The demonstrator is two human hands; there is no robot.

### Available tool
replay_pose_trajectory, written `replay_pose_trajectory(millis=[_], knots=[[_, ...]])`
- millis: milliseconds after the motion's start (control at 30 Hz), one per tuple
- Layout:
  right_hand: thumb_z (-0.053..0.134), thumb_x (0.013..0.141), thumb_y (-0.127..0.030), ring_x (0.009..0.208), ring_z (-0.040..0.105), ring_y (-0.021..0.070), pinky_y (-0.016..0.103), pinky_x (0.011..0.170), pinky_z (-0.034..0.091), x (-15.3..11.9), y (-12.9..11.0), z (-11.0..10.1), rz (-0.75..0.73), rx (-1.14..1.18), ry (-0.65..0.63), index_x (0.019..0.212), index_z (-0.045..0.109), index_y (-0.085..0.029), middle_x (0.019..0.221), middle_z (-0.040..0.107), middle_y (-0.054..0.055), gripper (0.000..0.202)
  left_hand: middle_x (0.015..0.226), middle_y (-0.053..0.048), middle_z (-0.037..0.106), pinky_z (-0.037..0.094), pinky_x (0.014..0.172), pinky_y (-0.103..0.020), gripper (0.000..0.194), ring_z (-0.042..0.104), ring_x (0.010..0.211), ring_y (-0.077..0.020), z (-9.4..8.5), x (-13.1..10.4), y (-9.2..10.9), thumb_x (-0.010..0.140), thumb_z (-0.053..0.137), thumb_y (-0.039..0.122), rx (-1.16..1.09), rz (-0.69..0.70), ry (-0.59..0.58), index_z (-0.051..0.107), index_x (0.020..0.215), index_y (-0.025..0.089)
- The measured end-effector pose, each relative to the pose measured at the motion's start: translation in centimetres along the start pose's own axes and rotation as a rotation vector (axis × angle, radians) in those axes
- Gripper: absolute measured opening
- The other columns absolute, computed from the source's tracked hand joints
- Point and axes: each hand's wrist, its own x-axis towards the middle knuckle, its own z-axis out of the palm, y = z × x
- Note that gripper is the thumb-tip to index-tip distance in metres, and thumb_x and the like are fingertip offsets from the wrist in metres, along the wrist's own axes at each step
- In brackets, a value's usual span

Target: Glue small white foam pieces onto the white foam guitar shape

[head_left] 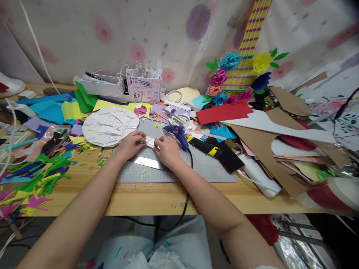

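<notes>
Between my hands is a small white strip (150, 142), which looks like paper or foam board. My left hand (131, 145) pinches its left end with thumb and fingers. The right end is pinched by my right hand (167, 151). Just below them a shiny metal ruler (146, 161) lies on the grey cutting mat (179, 177), its right end partly hidden by my right hand. A blue hot glue gun (177, 135) rests beyond my right hand. Left of my hands lies a white disc (110, 126) covered with white strips.
A black-and-yellow cutter (203, 145) and a black phone (227, 157) lie to the right. Scissors (179, 118) sit behind the glue gun. Colourful paper scraps (36, 175) pile up at left, cardboard sheets (263, 145) at right. A flower-trimmed yellow paper guitar (249, 41) stands behind.
</notes>
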Motion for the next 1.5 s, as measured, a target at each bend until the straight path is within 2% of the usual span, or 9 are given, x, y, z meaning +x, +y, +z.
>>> replay_pose_trajectory(millis=[433, 733, 900, 1000, 1133, 1300, 1400, 1500], knots=[[0.051, 0.090, -0.027, 0.095, 0.051, 0.0217, 0.032, 0.080, 0.036, 0.1, 0.1, 0.6, 0.006, 0.004, 0.016, 0.101, 0.067, -0.021, 0.101, 0.063, 0.008, 0.020, 0.102, -0.004, 0.065, 0.046, 0.086, -0.033, 0.011, 0.059, 0.096, -0.0182, 0.1, 0.2, 0.1, 0.078, 0.059, 0.028, 0.080, -0.028, -0.040, 0.064, 0.070, 0.022], [0.046, 0.094, -0.030, 0.099, 0.050, 0.0216, 0.032, 0.081, 0.035, -0.2, 0.2, 0.8, 0.029, 0.051, 0.016, 0.110, 0.068, -0.028, 0.106, 0.062, 0.007, 0.028, 0.099, -0.003, 0.065, 0.047, 0.082, -0.033, 0.010, 0.059, 0.093, -0.0181, -0.2, 0.4, 0.6, 0.077, 0.061, 0.026, 0.082, -0.051, -0.058, 0.063, 0.069, 0.021], [0.042, 0.096, -0.035, 0.104, 0.048, 0.0229, 0.034, 0.083, 0.035, -0.3, 0.7, 0.7, -0.031, 0.020, -0.034, 0.118, 0.065, -0.036, 0.116, 0.060, 0.007, 0.033, 0.100, -0.004, 0.065, 0.047, 0.083, -0.034, 0.012, 0.059, 0.094, -0.0182, -0.2, 0.5, 0.6, 0.078, 0.060, 0.031, 0.062, -0.059, -0.060, 0.063, 0.070, 0.021], [0.046, 0.094, -0.039, 0.106, 0.047, 0.0234, 0.034, 0.083, 0.037, -0.4, 0.9, 0.2, -0.052, -0.003, -0.062, 0.119, 0.064, -0.037, 0.117, 0.059, 0.007, 0.032, 0.099, -0.004, 0.065, 0.047, 0.086, -0.035, 0.013, 0.059, 0.095, -0.0188, -0.3, 0.6, 0.6, 0.077, 0.060, 0.032, 0.021, -0.049, -0.068, 0.063, 0.071, 0.021], [0.052, 0.090, -0.040, 0.106, 0.047, 0.0238, 0.034, 0.084, 0.038, -0.5, 0.9, -0.2, -0.076, -0.015, -0.069, 0.121, 0.063, -0.037, 0.117, 0.059, 0.007, 0.032, 0.099, -0.005, 0.065, 0.047, 0.089, -0.036, 0.016, 0.059, 0.096, -0.0201, -0.7, 0.6, 0.5, 0.074, 0.063, 0.034, -0.067, -0.066, -0.067, 0.064, 0.085, 0.022], [0.047, 0.093, -0.041, 0.105, 0.047, 0.0241, 0.035, 0.084, 0.037, -0.5, 0.9, -0.3, -0.105, -0.023, -0.066, 0.122, 0.063, -0.035, 0.118, 0.058, 0.008, 0.034, 0.109, -0.007, 0.063, 0.043, 0.094, -0.039, 0.033, 0.056, 0.104, -0.0238, -0.2, 0.5, 0.4, 0.075, 0.063, 0.031, 0.052, -0.172, 0.085, 0.058, 0.105, 0.020], [0.044, 0.094, -0.040, 0.105, 0.047, 0.0247, 0.036, 0.085, 0.037, -0.6, 0.9, -0.3, -0.119, -0.034, -0.064, 0.124, 0.062, -0.034, 0.117, 0.058, 0.009, 0.035, 0.112, -0.010, 0.062, 0.041, 0.095, -0.042, 0.040, 0.054, 0.107, -0.0266, 0.5, 0.6, 0.1, 0.075, 0.065, 0.030, 0.151, -0.130, 0.064, 0.054, 0.112, 0.019], [0.043, 0.094, -0.039, 0.105, 0.047, 0.0250, 0.037, 0.085, 0.037, -0.8, 1.1, -0.2, -0.144, -0.043, -0.050, 0.126, 0.060, -0.034, 0.118, 0.057, 0.009, 0.037, 0.111, -0.009, 0.062, 0.042, 0.094, -0.042, 0.040, 0.054, 0.106, -0.0270, 0.9, 0.7, -0.3, 0.075, 0.064, 0.030, 0.182, -0.119, 0.055, 0.053, 0.113, 0.021]])
